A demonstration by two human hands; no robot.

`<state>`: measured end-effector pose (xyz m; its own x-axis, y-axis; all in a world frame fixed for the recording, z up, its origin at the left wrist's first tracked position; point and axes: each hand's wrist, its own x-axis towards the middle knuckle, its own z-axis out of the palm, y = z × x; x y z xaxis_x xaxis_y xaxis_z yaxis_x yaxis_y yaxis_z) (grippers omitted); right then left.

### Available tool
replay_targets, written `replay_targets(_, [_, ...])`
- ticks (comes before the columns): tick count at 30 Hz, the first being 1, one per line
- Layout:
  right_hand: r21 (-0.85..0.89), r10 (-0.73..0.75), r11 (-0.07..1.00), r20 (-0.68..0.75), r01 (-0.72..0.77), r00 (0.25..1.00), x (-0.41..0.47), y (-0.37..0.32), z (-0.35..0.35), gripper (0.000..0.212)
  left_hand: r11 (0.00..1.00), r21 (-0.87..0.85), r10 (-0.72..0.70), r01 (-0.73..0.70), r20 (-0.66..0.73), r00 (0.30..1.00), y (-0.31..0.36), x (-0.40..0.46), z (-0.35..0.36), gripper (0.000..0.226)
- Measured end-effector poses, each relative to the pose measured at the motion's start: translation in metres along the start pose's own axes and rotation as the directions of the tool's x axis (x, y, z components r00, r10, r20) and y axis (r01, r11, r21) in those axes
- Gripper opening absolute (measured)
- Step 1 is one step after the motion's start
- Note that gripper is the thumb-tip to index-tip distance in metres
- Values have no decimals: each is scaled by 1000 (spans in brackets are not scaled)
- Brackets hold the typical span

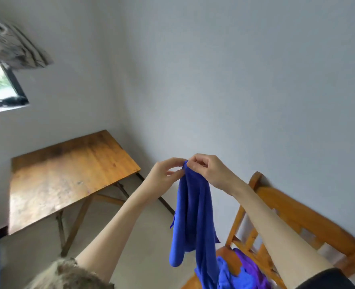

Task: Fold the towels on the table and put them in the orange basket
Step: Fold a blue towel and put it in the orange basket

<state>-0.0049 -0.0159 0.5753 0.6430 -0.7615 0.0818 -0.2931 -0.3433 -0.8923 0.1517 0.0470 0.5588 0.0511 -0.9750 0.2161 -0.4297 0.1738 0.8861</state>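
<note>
Head view: both hands, left (165, 171) and right (206, 169), pinch the blue towel (193, 215) at its top. It hangs long-axis straight down from my fingers, right of the table (68, 180).

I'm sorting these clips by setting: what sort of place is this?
Probably a plain room in a home: a wooden folding table in the corner, a wooden chair holding towels, a small window, bare pale walls.
</note>
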Motion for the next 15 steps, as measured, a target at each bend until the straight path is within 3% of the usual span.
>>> replay_targets(5, [9, -83, 997, 115, 83, 990, 54, -40, 56, 22, 996, -60, -70, 64, -108, 992, -23, -19, -86, 16])
replay_targets(9, [-15, -128, 991, 148, 132, 981, 111, -76, 116, 24, 992, -7, -126, 127, -188, 974, -49, -29, -171, 4])
replay_targets(15, [8, -139, 990, 231, 141, 963, 192, -105, 200, 22, 971, 123, -154, 204, -327, 932, -84, -34, -285, 20])
